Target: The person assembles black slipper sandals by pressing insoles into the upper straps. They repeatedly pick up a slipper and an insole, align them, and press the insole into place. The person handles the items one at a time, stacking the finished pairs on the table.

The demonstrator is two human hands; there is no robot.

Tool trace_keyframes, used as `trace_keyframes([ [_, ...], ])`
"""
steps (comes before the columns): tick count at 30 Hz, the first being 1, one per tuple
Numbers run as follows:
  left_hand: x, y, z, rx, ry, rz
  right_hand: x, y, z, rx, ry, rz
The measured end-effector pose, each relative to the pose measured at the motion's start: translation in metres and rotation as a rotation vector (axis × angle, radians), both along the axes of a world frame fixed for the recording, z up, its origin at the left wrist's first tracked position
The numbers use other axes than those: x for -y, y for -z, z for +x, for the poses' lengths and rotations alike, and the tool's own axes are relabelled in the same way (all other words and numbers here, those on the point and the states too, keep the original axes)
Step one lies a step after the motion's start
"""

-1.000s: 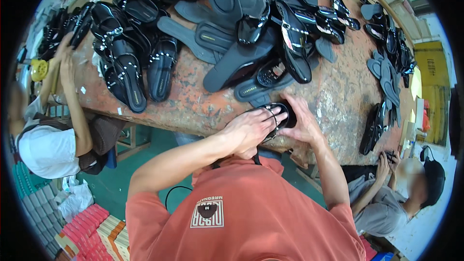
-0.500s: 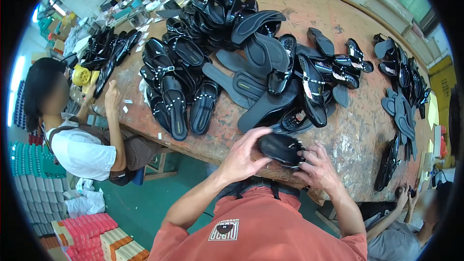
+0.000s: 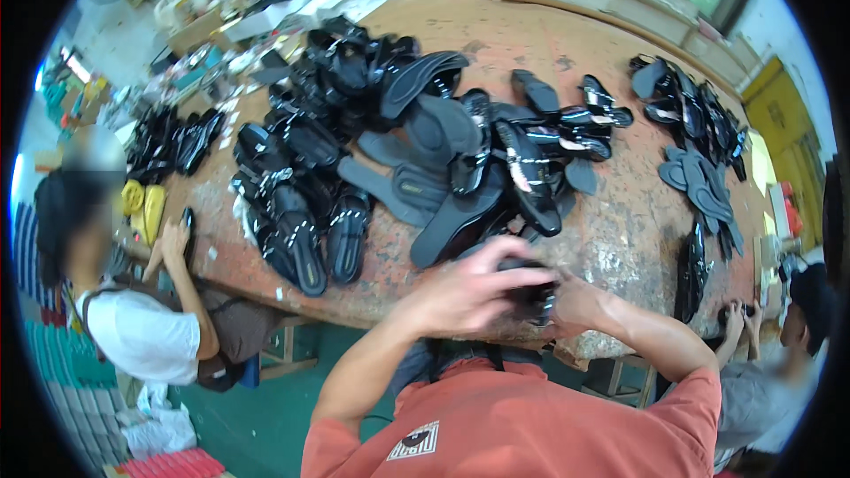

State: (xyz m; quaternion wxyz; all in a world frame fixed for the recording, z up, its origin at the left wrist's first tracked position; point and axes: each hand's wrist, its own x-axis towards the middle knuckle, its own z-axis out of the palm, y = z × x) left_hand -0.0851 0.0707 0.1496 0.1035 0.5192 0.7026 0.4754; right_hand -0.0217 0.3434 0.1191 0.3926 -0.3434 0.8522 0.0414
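At the table's near edge a glossy black shoe (image 3: 534, 294) is between my two hands, just above the wood. My right hand (image 3: 577, 305) grips it from the right, its fingers partly hidden by the shoe. My left hand (image 3: 460, 294) is smeared by motion, with its fingers reaching over the shoe's left side; how firmly they press cannot be told. Right beyond my hands lie dark grey insoles (image 3: 421, 186) and a black studded shoe (image 3: 529, 181). To their left, finished-looking black studded slides (image 3: 350, 235) stand in a heap.
A tall pile of black shoes (image 3: 341, 62) covers the table's (image 3: 620, 252) far left. More shoes (image 3: 686, 106) and grey insoles (image 3: 699, 186) lie at the right. One person (image 3: 146, 327) sits at the left, another (image 3: 766, 389) at the right, both handling dark items.
My right hand has turned inward around the shoe, and the left hand's fingers have swung over it. The view has shifted. The left co-worker's hands have lowered to the table edge.
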Motion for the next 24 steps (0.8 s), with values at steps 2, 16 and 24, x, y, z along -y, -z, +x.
trace_keyframes([
  [2, 0.066, 0.012, -0.017, -0.083, -0.164, 0.107, -0.02, -0.004, -0.005, -0.338, 0.039, -0.678],
  [16, 0.022, 0.007, -0.084, -0.295, -0.64, -0.05, -0.132, 0.08, -0.112, -1.029, 0.957, -0.547],
  [24, -0.084, 0.009, -0.154, -0.67, -0.339, -0.53, -0.102, 0.032, 0.006, -1.02, 1.82, -1.637],
])
